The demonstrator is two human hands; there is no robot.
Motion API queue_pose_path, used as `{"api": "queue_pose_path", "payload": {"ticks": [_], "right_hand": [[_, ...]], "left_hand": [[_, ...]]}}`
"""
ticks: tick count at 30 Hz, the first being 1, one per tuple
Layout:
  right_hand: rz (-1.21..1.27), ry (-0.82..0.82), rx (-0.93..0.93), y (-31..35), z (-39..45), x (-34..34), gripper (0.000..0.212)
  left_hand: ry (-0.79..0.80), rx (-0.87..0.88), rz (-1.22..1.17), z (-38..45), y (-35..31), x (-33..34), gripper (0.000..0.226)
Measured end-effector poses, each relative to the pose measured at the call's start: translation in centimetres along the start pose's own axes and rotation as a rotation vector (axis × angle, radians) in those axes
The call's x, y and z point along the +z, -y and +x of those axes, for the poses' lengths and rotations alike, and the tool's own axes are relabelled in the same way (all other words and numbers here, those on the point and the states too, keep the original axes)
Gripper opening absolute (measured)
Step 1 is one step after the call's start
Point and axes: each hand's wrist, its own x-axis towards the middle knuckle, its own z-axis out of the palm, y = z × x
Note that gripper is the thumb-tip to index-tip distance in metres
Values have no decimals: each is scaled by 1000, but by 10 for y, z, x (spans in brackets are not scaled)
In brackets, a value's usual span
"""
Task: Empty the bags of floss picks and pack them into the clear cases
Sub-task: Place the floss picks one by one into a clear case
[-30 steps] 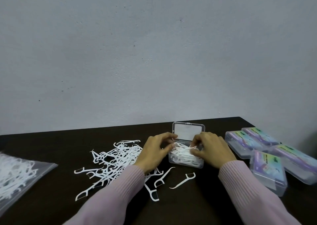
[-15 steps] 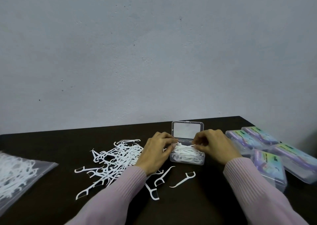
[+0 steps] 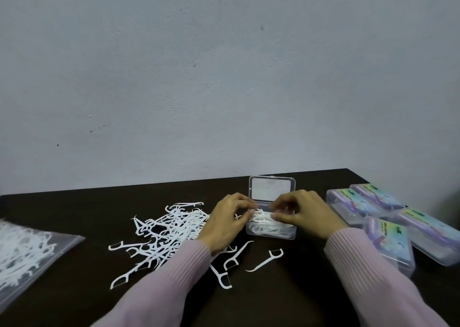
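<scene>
Clear plastic, small and rectangular, the open case (image 3: 270, 229) sits on the dark brown table (image 3: 286, 299) with its hinged lid (image 3: 270, 188) standing upright at the back. A heap of white floss picks (image 3: 265, 220) fills it to the rim. Both hands meet over that heap: the left hand (image 3: 227, 220) and the right hand (image 3: 302, 213) have their fingers curled down and their fingertips pinching picks at the top of the pile. Pale pink ribbed sleeves (image 3: 368, 269) cover both wrists. Left of the case lies a loose scatter of white floss picks (image 3: 164, 232), some just beside the left wrist. At the far left edge rests a clear zip bag (image 3: 27, 249) with picks inside. To the right, four closed clear cases with colourful labels (image 3: 388, 239) lie close together.
</scene>
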Motion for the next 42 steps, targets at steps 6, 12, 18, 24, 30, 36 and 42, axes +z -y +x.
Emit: {"api": "queue_pose_path", "payload": {"ticks": [6,12,18,24,30,36,42], "right_hand": [[-127,-14,-5,0,1,3,12],[-98,-154,11,2,0,1,14],[-112,-280,71,-1,1,3,14],[-47,-179,91,-6,1,3,12],[60,103,13,-7,-6,-12,18],[65,185,-62,-4,-5,-12,16],[82,224,-94,-4,-5,-12,19]], "left_hand": [[35,-4,-14,0,-1,-2,23],[-10,-21,-100,0,-2,-3,23],[-39,-43,-159,0,-2,-2,17],[-20,-39,-149,-1,-1,-3,16],[-15,-39,-134,0,0,-3,9],[-10,-50,-151,0,0,-2,8],[10,-43,-116,-1,-2,-2,12]]}}
